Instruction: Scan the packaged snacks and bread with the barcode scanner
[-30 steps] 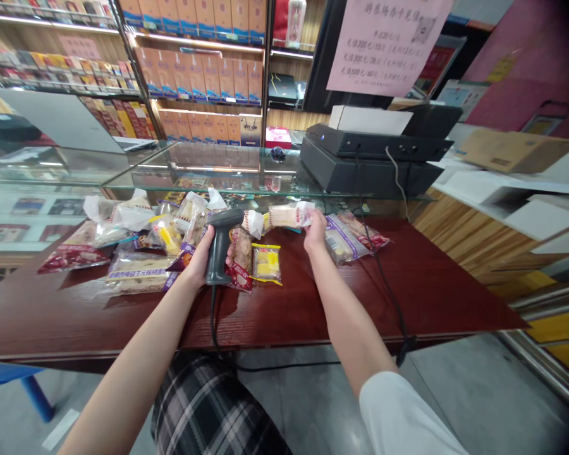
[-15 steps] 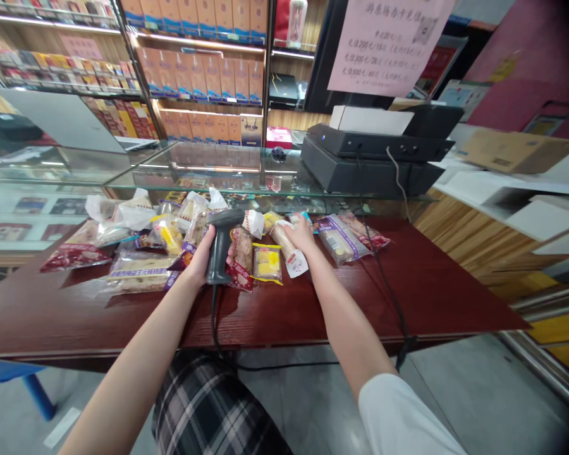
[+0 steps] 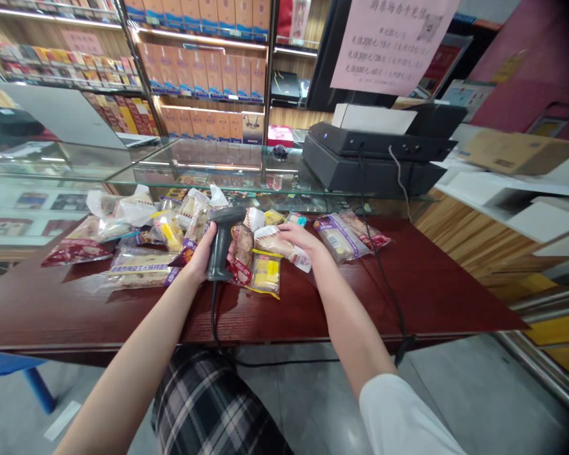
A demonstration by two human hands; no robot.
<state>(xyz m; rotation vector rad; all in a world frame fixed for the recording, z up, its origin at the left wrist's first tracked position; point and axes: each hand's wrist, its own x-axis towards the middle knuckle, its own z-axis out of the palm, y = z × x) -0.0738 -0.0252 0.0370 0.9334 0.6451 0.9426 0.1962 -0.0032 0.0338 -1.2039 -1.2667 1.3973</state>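
My left hand (image 3: 203,254) is wrapped around the grip of a black barcode scanner (image 3: 220,249), held upright over the table's near middle. My right hand (image 3: 299,239) has its fingers over a bread roll in a white paper-and-clear wrapper (image 3: 275,242); its thumb side is partly hidden. Touching this roll on the near side is a yellow-edged pack of yellow cakes (image 3: 266,273). Between scanner and roll lies a red-labelled bread pack (image 3: 241,249). Left of the scanner, several bagged breads are piled, among them a long purple-labelled loaf (image 3: 142,268).
On the right of the dark red table (image 3: 360,297) lie a purple-striped bread bag (image 3: 339,239) and a red-and-clear pack (image 3: 363,229), crossed by a black cable (image 3: 384,278). Behind stand a glass counter (image 3: 218,158) and a black cash drawer (image 3: 370,165).
My right hand has lowered the wrapped roll to the table, turned it and shifted it left. The yellow cake pack beside it has tilted and slid nearer. The scanner stays in my left hand.
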